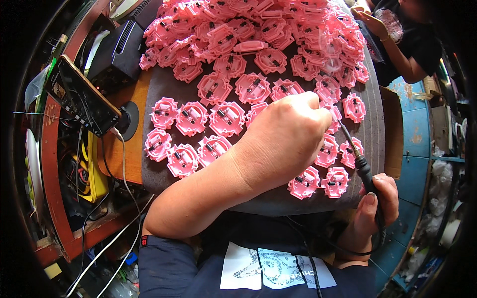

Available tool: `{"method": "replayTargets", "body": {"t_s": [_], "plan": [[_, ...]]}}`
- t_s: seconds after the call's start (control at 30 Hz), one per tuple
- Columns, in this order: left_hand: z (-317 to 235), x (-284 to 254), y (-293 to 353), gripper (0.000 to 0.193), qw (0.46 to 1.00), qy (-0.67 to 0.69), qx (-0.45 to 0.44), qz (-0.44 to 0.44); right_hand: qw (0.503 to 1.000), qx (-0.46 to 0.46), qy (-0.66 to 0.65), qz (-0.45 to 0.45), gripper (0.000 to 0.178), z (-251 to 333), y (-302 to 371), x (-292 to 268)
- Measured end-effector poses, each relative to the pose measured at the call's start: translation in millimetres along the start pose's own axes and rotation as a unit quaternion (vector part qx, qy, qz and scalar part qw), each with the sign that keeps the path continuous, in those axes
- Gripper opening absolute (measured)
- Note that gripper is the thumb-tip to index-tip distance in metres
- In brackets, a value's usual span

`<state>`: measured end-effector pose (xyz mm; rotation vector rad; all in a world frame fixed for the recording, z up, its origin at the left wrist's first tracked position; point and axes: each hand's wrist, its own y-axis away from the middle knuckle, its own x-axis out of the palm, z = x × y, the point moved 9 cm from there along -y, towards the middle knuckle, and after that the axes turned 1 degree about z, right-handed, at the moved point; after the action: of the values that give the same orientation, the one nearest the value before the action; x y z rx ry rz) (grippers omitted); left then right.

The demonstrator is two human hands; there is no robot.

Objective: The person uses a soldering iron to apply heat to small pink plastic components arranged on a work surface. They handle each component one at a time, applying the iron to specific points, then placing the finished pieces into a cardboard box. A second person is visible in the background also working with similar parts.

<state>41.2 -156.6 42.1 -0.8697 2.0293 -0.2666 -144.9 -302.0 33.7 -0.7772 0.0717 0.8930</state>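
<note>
My right hand (380,203) grips a soldering iron (364,171) by its black handle, its metal shaft slanting up and left. The tip meets a pink plastic housing (336,115) in the right part of the grey mat. My left hand (290,131) reaches across the mat, fingers closed beside that tip; whatever they pinch is hidden behind the hand. Around both hands lie several more pink housings in loose rows, such as one (227,119) with small black and pale parts inside. Thin smoke drifts above the tip.
A large heap of pink housings (223,35) covers the mat's (194,90) far end. At left, a phone (82,97) leans on a stand by a black box (115,54), with cables (124,174) hanging down. Another person's arm (397,52) shows at far right, beyond a blue cabinet (415,129).
</note>
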Motion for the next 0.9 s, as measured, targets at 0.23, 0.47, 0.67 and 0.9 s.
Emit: {"method": "replayTargets", "body": {"t_s": [0.23, 0.47, 0.67, 0.9], "plan": [[-2, 5, 1, 0.014, 1.0, -0.013, 0.01, 0.017, 1.0, 0.0, 0.008, 0.02, 0.027, 2, 1, 1], [-2, 8, 2, 0.014, 1.0, -0.015, 0.013, 0.019, 0.999, 0.006, 0.024, 0.04, 0.028, 2, 0, 4], [-2, 10, 2, 0.014, 0.999, -0.019, 0.009, 0.024, 0.999, 0.013, 0.026, 0.038, 0.028, -1, 2, 5], [0, 12, 0, 0.014, 1.0, -0.011, 0.013, 0.022, 0.999, 0.016, 0.007, 0.036, 0.028, -3, 2, 6]]}}
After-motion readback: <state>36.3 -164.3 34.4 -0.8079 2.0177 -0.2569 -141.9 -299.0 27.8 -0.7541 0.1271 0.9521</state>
